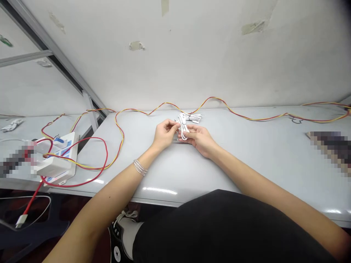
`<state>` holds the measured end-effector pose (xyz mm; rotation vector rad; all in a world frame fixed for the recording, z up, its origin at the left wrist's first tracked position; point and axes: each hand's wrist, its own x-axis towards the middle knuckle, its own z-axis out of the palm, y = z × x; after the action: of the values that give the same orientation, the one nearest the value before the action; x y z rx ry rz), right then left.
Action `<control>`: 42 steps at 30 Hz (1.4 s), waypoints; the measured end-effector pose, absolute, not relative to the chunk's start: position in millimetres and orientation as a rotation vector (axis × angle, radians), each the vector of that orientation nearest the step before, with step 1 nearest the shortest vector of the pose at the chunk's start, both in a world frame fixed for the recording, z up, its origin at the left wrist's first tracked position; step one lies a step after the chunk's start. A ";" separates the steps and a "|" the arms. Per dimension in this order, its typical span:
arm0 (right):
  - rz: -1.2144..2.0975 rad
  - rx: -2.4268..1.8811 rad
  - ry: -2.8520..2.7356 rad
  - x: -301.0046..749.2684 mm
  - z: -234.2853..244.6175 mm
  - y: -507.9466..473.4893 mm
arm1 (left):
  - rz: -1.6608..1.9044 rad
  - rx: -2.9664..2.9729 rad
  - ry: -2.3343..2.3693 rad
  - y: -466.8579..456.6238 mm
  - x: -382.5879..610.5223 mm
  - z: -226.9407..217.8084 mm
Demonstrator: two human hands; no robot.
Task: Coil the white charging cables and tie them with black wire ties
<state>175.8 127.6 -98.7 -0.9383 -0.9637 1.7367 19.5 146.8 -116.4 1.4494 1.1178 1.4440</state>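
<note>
My left hand (pixel 165 134) pinches a coiled white cable bundle (pixel 183 123) between thumb and fingertips, near the middle of the pale grey table (pixel 153 171). My right hand (pixel 197 139) grips the lower loop of the same bundle from the other side. Beyond the hands, several white cable ends (pixel 195 118) fan out to the right. A clear plastic wrapper (pixel 181 141) lies under both hands, partly hidden by them. A silver bangle (pixel 140 167) circles my left wrist.
A red-and-yellow twin wire (pixel 161 109) snakes along the table's back edge beside the wall. At left, a white power strip (pixel 64 157) holds a plug block, tangled in a red cable (pixel 94 171). A pixelated object (pixel 331 149) sits at right. The table's front edge runs below my forearms.
</note>
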 end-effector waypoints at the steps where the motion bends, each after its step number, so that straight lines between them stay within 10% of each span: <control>1: 1.750 -0.931 -0.950 175.9 -98.5 127.7 | 1.453 1.431 1.119 147.3 19.4 -116.6; 42: 1.185 -0.937 -1.744 182.3 -104.2 133.1 | 1.153 1.290 0.865 144.5 8.7 -109.2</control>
<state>182.3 133.1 -104.2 -0.9371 -1.7444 1.1847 8.7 144.5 -109.2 1.2898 0.8649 1.1531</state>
